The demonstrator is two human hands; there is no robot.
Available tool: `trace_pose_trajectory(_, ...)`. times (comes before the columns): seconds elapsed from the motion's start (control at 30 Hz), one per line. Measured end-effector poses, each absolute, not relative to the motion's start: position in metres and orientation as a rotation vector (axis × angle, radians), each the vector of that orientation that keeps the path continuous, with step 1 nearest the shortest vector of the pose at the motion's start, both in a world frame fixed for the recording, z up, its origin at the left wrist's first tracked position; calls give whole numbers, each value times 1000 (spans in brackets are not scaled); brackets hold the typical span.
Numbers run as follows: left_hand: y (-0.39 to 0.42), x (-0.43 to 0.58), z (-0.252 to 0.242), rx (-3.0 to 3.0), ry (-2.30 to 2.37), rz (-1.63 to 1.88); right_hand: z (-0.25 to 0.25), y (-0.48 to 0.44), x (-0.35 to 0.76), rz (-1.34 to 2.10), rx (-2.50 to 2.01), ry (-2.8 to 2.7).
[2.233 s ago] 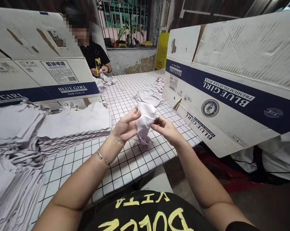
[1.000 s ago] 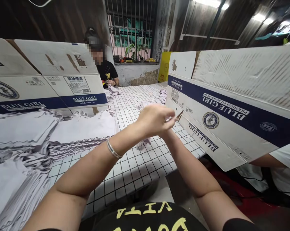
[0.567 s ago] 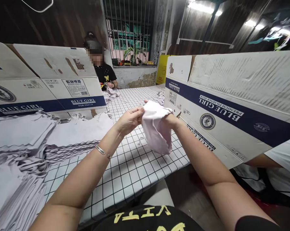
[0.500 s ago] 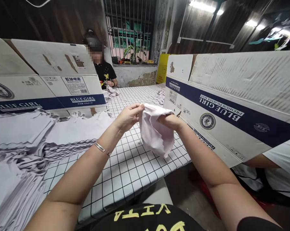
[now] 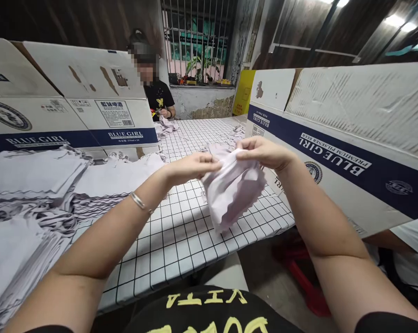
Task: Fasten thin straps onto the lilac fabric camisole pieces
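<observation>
Both my hands hold a small pale lilac cloth bag [image 5: 232,189] up over the checked table [image 5: 181,231]. My left hand [image 5: 191,165] pinches its upper left edge with fingers closed. My right hand [image 5: 264,151] grips the upper right edge, fingers curled over the cloth. The bag hangs open below them, its scalloped lower edge pointing down at the table's front part.
Stacks of flat pale cloth bags [image 5: 39,185] fill the table's left side. White and blue Blue Girl cartons stand at the left [image 5: 91,115] and right [image 5: 337,138]. A person in a black shirt [image 5: 158,97] works at the far end, with loose cloth pieces [image 5: 235,132] nearby.
The bunched cloth has been drawn out and spread between my hands. My right hand has risen and moved right, and the bag now hangs wider and lower.
</observation>
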State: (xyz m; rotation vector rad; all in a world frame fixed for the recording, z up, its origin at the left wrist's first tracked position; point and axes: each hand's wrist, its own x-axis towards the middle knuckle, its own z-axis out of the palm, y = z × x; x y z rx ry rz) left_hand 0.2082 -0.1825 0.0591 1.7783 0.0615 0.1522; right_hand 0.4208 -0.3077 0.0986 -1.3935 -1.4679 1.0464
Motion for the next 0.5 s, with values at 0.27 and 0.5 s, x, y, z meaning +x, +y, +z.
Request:
trace_pose_trajectory(0.27, -153, 151, -18, 1991, 406, 44, 6, -339, 467, 994, -1853, -1254)
trace_pose_trajectory(0.5, -247, 132, -97, 2605, 763, 333, -85, -387, 437, 688, -2051, -1344)
